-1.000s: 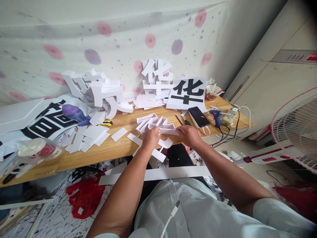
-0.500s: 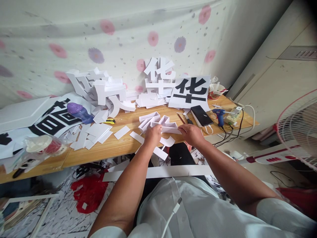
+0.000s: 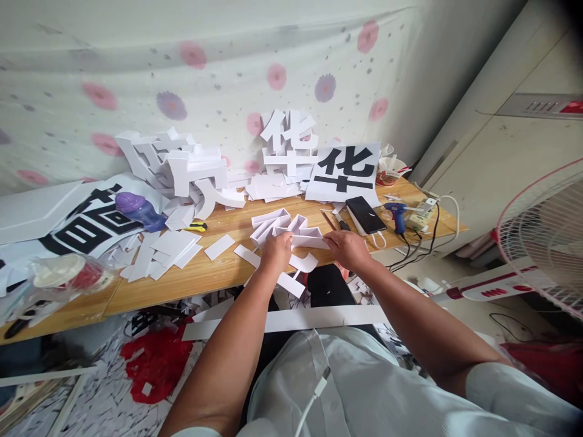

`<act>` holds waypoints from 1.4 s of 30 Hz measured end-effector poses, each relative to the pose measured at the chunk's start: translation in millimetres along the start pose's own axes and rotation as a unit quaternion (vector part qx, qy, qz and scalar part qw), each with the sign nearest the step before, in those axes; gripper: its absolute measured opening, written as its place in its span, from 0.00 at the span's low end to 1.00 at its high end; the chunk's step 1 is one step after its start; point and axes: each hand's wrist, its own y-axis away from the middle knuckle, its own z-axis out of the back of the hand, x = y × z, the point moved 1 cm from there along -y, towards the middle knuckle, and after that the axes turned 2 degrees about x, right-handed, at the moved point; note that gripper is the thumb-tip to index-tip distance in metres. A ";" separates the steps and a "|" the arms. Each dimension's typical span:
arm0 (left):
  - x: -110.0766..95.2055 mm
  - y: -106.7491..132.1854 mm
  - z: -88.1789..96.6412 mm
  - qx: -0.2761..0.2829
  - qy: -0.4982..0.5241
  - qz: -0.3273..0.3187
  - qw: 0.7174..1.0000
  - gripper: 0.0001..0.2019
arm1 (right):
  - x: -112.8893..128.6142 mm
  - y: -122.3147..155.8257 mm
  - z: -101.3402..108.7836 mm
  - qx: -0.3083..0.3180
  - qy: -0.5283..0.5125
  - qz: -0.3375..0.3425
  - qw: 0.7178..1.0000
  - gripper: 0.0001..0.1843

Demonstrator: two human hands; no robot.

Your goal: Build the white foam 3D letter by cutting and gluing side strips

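A white foam-board letter [image 3: 269, 232] with upright side walls lies hollow side up near the table's front edge. My left hand [image 3: 276, 252] is closed on its front wall, fingertips pinching near the middle. At the right end of that same wall, my right hand [image 3: 347, 249] pinches the corner. Just in front, a curved white foam piece [image 3: 303, 262] and a flat foam strip [image 3: 291, 284] stick out over the table edge. Behind stands a finished-looking white character [image 3: 290, 142], beside a paper sheet printed with a black character [image 3: 345, 170].
Right of my hands lie a phone [image 3: 365, 215], a knife with a black handle [image 3: 342, 223], a blue glue gun [image 3: 397, 215] and a power strip [image 3: 421, 213]. White foam offcuts [image 3: 170, 249] and a yellow cutter [image 3: 198, 226] lie left. A fan [image 3: 546, 237] stands at right.
The whole view has shifted slightly as my head moved. Both hands keep their grip on the foam-board letter, with no clear movement of it on the table.
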 end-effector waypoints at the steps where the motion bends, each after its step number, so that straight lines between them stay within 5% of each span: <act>1: 0.0 -0.2 0.0 0.000 -0.001 0.002 1.000 0.15 | 0.1 -0.1 0.1 -0.001 -0.003 0.002 1.000 0.15; 42: -3.7 6.6 2.3 -0.009 0.032 0.009 0.999 0.14 | 7.9 3.4 1.0 -0.031 -0.007 -0.022 0.999 0.15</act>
